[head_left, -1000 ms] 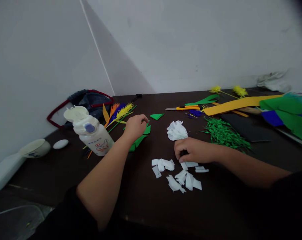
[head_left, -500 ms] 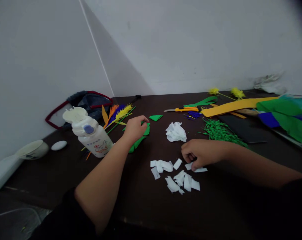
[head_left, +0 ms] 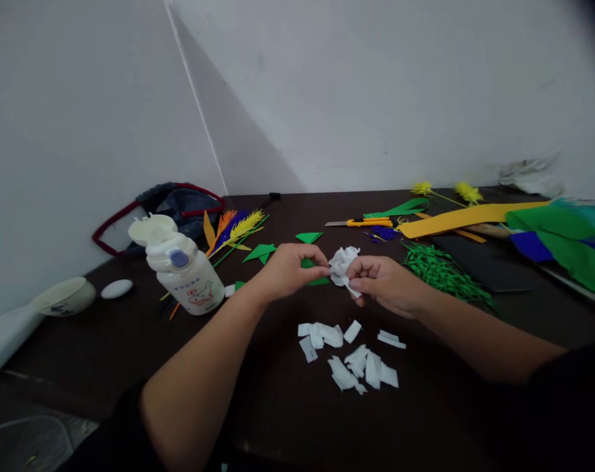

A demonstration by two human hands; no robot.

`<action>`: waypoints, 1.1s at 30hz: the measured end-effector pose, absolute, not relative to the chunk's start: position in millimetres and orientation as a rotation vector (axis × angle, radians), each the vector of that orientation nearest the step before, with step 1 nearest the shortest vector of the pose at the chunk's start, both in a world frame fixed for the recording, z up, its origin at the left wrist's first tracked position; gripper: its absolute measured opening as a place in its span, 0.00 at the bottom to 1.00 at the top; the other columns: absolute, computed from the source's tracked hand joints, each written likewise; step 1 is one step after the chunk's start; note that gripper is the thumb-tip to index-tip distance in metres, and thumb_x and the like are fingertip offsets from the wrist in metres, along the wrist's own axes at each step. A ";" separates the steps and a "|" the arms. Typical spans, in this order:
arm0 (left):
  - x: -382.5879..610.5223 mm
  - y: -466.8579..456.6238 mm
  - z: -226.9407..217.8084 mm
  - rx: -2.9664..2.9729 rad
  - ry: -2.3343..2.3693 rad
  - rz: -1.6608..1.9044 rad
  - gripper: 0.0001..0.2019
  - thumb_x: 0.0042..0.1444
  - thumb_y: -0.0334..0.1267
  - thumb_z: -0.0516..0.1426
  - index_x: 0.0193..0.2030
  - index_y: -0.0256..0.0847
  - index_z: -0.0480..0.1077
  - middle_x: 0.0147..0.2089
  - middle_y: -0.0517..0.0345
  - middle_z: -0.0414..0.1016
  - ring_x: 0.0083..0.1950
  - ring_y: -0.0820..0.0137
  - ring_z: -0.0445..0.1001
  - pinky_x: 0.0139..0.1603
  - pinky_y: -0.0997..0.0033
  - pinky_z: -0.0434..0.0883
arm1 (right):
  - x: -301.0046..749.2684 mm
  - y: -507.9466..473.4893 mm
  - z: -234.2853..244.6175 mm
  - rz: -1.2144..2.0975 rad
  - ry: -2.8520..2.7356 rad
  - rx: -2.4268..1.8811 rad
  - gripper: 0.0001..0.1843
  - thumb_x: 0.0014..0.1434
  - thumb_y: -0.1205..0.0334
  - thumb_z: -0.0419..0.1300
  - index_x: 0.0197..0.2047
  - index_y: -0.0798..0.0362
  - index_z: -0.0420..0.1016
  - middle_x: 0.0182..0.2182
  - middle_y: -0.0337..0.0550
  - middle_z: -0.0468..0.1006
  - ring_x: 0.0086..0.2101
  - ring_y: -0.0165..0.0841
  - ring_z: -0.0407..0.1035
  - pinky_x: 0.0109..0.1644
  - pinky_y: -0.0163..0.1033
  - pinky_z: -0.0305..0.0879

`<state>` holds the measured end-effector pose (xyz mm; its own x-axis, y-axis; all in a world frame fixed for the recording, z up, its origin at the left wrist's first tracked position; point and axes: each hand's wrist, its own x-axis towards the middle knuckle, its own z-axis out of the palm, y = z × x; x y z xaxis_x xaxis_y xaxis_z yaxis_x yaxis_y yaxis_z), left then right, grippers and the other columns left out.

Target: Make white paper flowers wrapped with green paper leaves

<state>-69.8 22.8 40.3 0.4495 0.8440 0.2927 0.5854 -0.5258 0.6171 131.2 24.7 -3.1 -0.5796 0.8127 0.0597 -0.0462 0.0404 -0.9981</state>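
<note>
My right hand (head_left: 383, 285) is closed in a pinch on a small white paper piece (head_left: 352, 289), in front of the crumpled white tissue (head_left: 344, 259). My left hand (head_left: 297, 270) faces it, thumb and forefinger pressed together beside the tissue. Whatever those fingertips hold, if anything, is too small to make out. Green paper pieces (head_left: 259, 253) lie behind and beside the left hand, partly covered by it. Nearer to me, several torn white paper pieces (head_left: 374, 368) are scattered on the dark table (head_left: 277, 393).
A white bottle (head_left: 193, 278) with its lid up stands at left, near yellow and orange paper plumes (head_left: 243, 226). A box cutter (head_left: 370, 223) lies at the back with its blade out. Shredded green paper (head_left: 445, 275) and a yellow strip (head_left: 454, 218) are at right.
My left hand has come right, away from the green pieces. The right hand has lifted a white paper piece off the table and brought it up and left, towards the left hand.
</note>
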 end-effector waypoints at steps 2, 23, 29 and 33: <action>-66.3 19.6 39.6 2.249 1.082 0.785 0.06 0.46 0.38 0.58 0.29 0.39 0.71 0.29 0.62 0.73 0.32 0.74 0.69 0.35 0.76 0.64 | 123.3 24.2 -3.3 1.590 -1.557 -0.768 0.07 0.49 0.61 0.60 0.30 0.54 0.66 0.21 0.35 0.67 0.21 0.24 0.62 0.26 0.33 0.61; -62.2 28.6 23.7 1.782 0.949 1.104 0.15 0.48 0.28 0.55 0.44 0.38 0.65 0.27 0.63 0.66 0.27 0.76 0.65 0.29 0.76 0.62 | 118.1 28.4 -1.9 1.379 -1.336 -0.743 0.06 0.49 0.64 0.60 0.27 0.54 0.65 0.20 0.34 0.69 0.22 0.24 0.64 0.29 0.34 0.63; -60.9 29.2 24.2 1.665 0.971 1.167 0.16 0.45 0.28 0.59 0.43 0.37 0.66 0.22 0.65 0.66 0.25 0.75 0.69 0.30 0.74 0.65 | 119.6 28.1 -3.5 1.346 -1.346 -0.732 0.06 0.48 0.65 0.60 0.33 0.53 0.70 0.23 0.36 0.72 0.23 0.25 0.66 0.30 0.35 0.64; -59.7 29.1 24.5 1.600 1.003 1.164 0.08 0.44 0.30 0.59 0.34 0.35 0.70 0.23 0.63 0.69 0.23 0.76 0.69 0.28 0.74 0.66 | 120.0 28.6 -3.3 1.342 -1.320 -0.837 0.07 0.47 0.61 0.61 0.31 0.55 0.71 0.23 0.39 0.75 0.22 0.27 0.68 0.28 0.35 0.64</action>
